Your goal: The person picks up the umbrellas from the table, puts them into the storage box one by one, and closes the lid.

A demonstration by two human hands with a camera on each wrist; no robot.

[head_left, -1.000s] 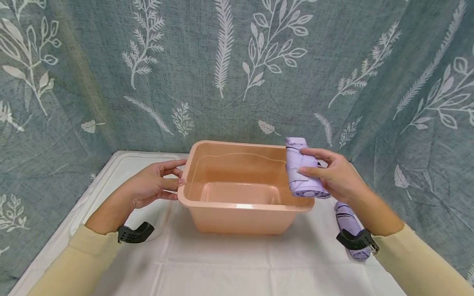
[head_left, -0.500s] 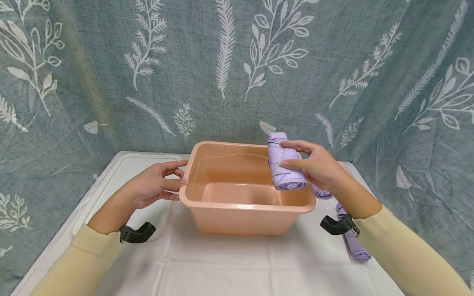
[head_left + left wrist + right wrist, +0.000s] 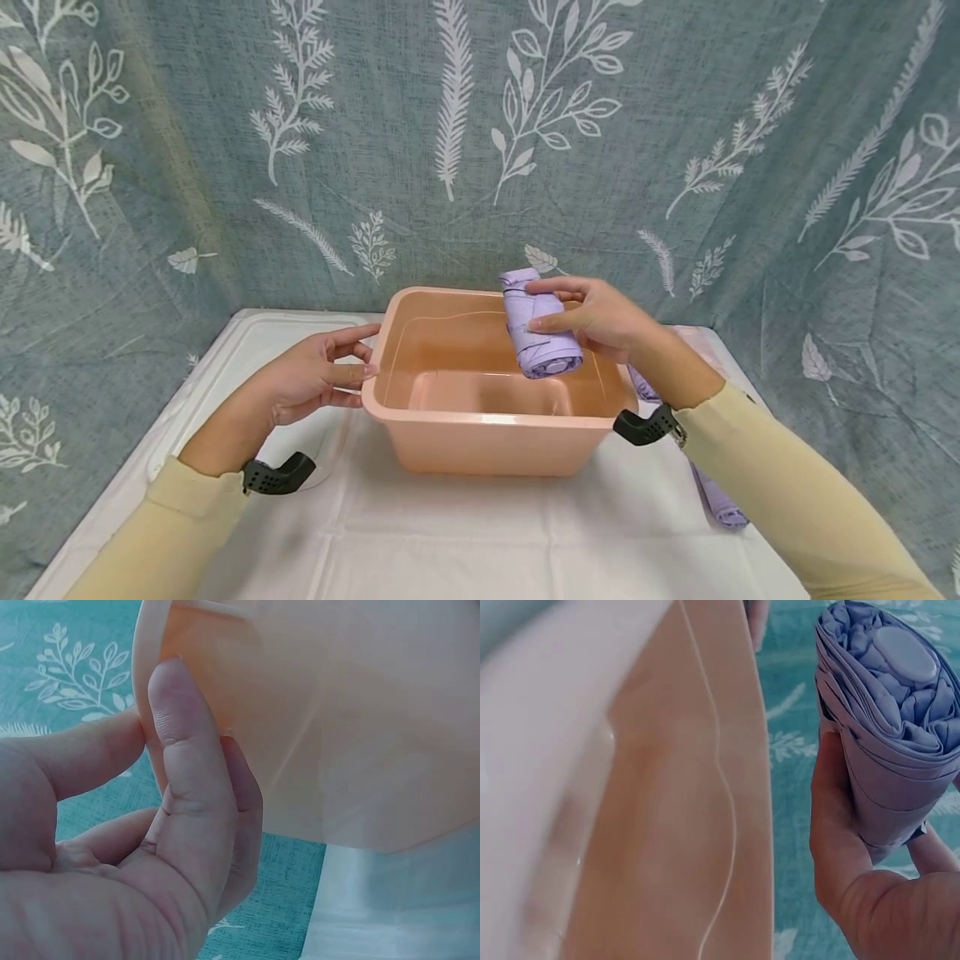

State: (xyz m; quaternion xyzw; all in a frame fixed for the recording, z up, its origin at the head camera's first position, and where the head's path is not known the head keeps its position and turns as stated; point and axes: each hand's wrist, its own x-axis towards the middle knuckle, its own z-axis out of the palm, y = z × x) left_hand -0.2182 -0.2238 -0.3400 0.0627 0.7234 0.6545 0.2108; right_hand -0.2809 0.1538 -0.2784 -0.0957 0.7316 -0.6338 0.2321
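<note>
Over the peach plastic basin (image 3: 495, 443) my right hand (image 3: 600, 321) holds a folded lilac umbrella (image 3: 542, 332) between thumb and fingers. The right wrist view shows gathered fabric and a pale round cap at the end of the umbrella (image 3: 889, 761). At the basin's left rim, my left hand (image 3: 311, 375) pinches the edge. Its thumb and fingers lie on either side of that rim in the left wrist view. The basin's visible floor is bare.
Two more lilac umbrellas lie right of the basin: one (image 3: 720, 498) near the front, another (image 3: 643, 385) behind the right wrist, partly hidden. A white lid (image 3: 262, 333) lies at left on the white-covered table (image 3: 442, 533). A patterned curtain (image 3: 420, 233) stands behind.
My right hand has carried the umbrella leftward, from the basin's right rim to over its inside. The left hand has stayed at the left rim.
</note>
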